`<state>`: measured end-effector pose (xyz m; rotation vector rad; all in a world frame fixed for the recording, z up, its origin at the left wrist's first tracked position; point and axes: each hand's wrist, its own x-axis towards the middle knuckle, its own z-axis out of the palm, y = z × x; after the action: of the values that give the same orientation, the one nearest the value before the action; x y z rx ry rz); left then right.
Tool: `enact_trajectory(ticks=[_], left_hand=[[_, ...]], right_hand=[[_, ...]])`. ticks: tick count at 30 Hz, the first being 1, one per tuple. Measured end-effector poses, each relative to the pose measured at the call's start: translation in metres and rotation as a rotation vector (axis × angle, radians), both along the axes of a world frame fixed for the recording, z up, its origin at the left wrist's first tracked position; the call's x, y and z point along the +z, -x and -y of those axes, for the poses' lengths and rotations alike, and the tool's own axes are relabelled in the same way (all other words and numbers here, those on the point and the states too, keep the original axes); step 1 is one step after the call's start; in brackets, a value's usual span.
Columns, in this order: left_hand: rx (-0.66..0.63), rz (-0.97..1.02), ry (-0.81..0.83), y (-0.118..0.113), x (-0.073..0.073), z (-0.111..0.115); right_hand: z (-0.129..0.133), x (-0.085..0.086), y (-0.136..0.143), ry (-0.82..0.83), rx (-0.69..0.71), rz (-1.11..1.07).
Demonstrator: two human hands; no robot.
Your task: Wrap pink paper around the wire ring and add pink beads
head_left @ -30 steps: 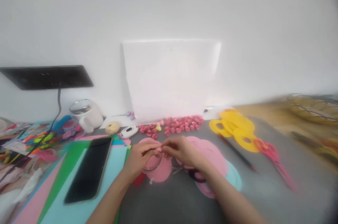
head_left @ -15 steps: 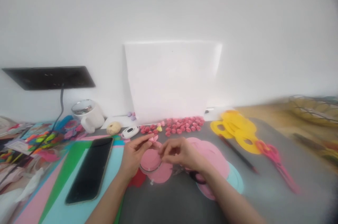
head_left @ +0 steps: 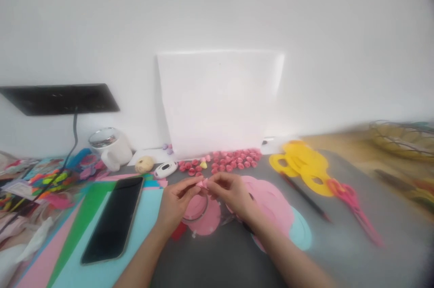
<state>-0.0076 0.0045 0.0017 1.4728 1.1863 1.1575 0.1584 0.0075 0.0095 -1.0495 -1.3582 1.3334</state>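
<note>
**Small pink paper-like piece [head_left: 202, 184] held in midair**

We pinch it from opposite sides, left hand [head_left: 173, 201] and right hand [head_left: 233, 194] nearly closed, probably for steadiness, above round pink paper discs [head_left: 207, 222]. Small reddish-pink rounded pieces [head_left: 233, 160] sit behind, perhaps within reach.

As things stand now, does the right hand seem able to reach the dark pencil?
Probably yes: the dark pencil lies uncovered, with only flat-looking pink paper circles between it and the right hand. However, that hand seems to pinch a small pink piece, which it may need to release first.
</note>
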Motion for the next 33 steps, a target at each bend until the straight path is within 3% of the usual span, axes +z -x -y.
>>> enact_trajectory(ticks=[9,25,33], left_hand=[[0.019,-0.041,-0.019,-0.0028,-0.0002,0.0017],[0.025,-0.125,-0.103,-0.0032,-0.0018,0.0018],[0.044,-0.078,-0.050,-0.0027,0.0001,0.0014]], right_hand=[[0.0013,-0.0039,0.0046,-0.071,-0.090,0.135],[0.0025,-0.0070,0.0052,-0.140,-0.103,0.159],[0.0030,-0.0056,0.0055,-0.350,-0.147,0.189]])
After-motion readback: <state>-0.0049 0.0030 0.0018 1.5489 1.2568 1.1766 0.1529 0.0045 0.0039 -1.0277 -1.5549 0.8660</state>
